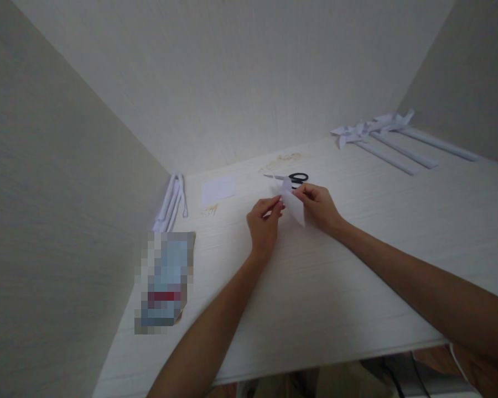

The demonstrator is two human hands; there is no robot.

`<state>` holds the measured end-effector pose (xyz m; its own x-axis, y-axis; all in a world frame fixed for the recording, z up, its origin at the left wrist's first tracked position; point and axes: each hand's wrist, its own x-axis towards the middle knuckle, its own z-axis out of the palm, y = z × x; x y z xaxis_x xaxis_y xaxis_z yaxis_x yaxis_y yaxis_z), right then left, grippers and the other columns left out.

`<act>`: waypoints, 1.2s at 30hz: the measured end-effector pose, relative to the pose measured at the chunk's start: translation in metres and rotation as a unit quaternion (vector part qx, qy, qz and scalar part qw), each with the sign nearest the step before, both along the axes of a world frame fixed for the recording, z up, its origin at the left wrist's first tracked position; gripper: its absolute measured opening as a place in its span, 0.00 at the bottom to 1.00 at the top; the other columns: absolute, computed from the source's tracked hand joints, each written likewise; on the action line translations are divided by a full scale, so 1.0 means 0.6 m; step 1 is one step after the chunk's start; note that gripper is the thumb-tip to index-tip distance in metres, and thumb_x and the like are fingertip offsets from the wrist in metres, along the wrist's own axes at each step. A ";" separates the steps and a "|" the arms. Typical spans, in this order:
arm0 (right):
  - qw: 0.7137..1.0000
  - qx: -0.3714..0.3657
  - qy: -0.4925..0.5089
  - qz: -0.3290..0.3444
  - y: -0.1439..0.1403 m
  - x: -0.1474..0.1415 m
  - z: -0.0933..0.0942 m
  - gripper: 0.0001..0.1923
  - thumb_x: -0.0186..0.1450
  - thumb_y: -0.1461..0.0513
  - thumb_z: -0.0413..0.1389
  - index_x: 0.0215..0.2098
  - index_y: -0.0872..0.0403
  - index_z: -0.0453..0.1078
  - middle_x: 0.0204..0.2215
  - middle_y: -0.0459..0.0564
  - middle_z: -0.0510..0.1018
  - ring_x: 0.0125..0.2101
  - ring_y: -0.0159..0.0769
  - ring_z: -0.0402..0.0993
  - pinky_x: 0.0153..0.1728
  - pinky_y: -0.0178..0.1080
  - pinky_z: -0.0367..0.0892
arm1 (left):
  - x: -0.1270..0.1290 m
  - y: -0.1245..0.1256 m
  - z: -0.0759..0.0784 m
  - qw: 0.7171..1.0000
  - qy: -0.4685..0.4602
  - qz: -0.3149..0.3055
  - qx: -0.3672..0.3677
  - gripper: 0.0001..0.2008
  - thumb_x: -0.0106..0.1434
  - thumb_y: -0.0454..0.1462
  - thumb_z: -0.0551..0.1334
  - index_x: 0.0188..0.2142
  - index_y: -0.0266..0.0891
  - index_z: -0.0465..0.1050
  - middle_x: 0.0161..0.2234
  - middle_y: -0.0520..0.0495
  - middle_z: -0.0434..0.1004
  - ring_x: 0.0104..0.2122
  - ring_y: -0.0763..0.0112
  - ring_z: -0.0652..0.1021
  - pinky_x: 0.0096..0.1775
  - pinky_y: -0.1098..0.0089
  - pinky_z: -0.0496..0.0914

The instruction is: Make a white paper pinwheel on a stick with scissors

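Note:
A small piece of white paper [294,205] is held just above the white table [315,287], between both hands. My left hand [264,224] pinches its left edge with thumb and fingertips. My right hand [317,205] grips its right side near the top. Black-handled scissors [291,178] lie on the table just behind the hands, blades pointing left.
A white paper square [218,190] lies left of the scissors. Rolled white paper sticks [172,203] lie by the left wall. Several paper sticks with folded ends [392,138] lie at the far right. A blurred flat item [165,282] sits near left. Walls enclose three sides.

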<state>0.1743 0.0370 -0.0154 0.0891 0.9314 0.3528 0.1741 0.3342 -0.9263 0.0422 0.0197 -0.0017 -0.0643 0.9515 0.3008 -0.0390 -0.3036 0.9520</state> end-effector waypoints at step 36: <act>0.958 0.177 -0.168 -0.149 -0.023 -0.007 0.017 0.09 0.57 0.64 0.53 0.20 0.54 0.60 0.18 0.42 0.61 0.20 0.28 0.56 0.22 0.33 0.54 | 0.007 0.000 0.002 0.990 -0.090 -0.088 -0.071 0.09 0.52 0.37 0.57 0.21 0.36 0.72 0.22 0.51 0.71 0.23 0.78 0.71 0.27 0.75 0.69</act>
